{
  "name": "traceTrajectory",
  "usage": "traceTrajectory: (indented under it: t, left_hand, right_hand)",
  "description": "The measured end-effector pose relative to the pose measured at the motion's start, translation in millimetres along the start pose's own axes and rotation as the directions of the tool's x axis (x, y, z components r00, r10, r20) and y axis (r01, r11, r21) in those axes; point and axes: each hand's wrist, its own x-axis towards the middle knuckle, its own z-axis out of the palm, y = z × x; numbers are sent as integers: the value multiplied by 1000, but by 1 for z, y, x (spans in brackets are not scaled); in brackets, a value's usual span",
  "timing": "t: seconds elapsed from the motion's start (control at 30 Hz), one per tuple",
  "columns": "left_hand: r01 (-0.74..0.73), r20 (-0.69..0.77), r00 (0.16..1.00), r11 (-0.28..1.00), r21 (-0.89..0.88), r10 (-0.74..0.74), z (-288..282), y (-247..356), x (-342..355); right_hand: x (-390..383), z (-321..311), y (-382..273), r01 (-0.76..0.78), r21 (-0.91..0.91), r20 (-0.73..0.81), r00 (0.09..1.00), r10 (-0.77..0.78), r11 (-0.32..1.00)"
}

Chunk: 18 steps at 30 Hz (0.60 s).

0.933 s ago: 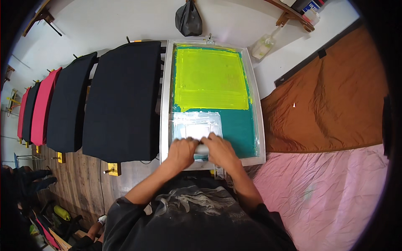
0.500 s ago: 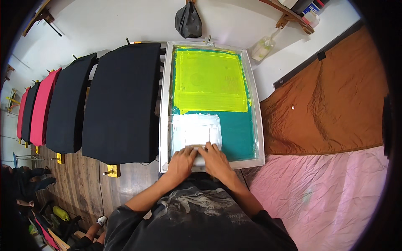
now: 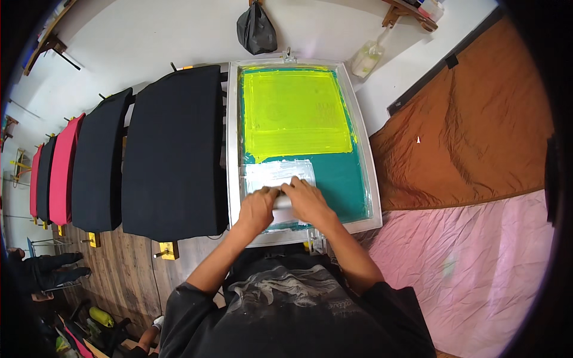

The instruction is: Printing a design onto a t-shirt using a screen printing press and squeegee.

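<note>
Fingers of the left hand [image 3: 256, 211] and right hand [image 3: 305, 204] clasp a pale squeegee [image 3: 283, 201] over white ink [image 3: 273, 172] in the near left part of the framed screen [image 3: 233, 137], yellow-green ink [image 3: 295, 110] beyond

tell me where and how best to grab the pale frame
Probably hold the frame by its left rim and right rim together, coming from the near side: it is broad, with long rims outside the yellow paint and white paint.

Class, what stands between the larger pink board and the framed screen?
In the head view, a smaller black board, then a larger black board beside the framed screen.
</note>
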Motion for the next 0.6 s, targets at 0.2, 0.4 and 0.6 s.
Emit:
traceTrajectory:
  t: [0.2, 0.4, 0.6]
  left_hand:
    - [12, 62, 998, 998, -56, -9, -3, 34, -55]
    - [36, 36, 999, 999, 26, -37, -20, 17, -3]
    - [-7, -10, 1000, 1000, -7, 7, -13, -6, 16]
  right_hand:
    - [-57, 10, -21, -10, 78, 83, 997, 3, 997]
    - [-7, -15, -5, -42, 37, 75, 996, 39, 998]
    - [16, -14, 2, -47, 18, 71, 996, 45, 999]
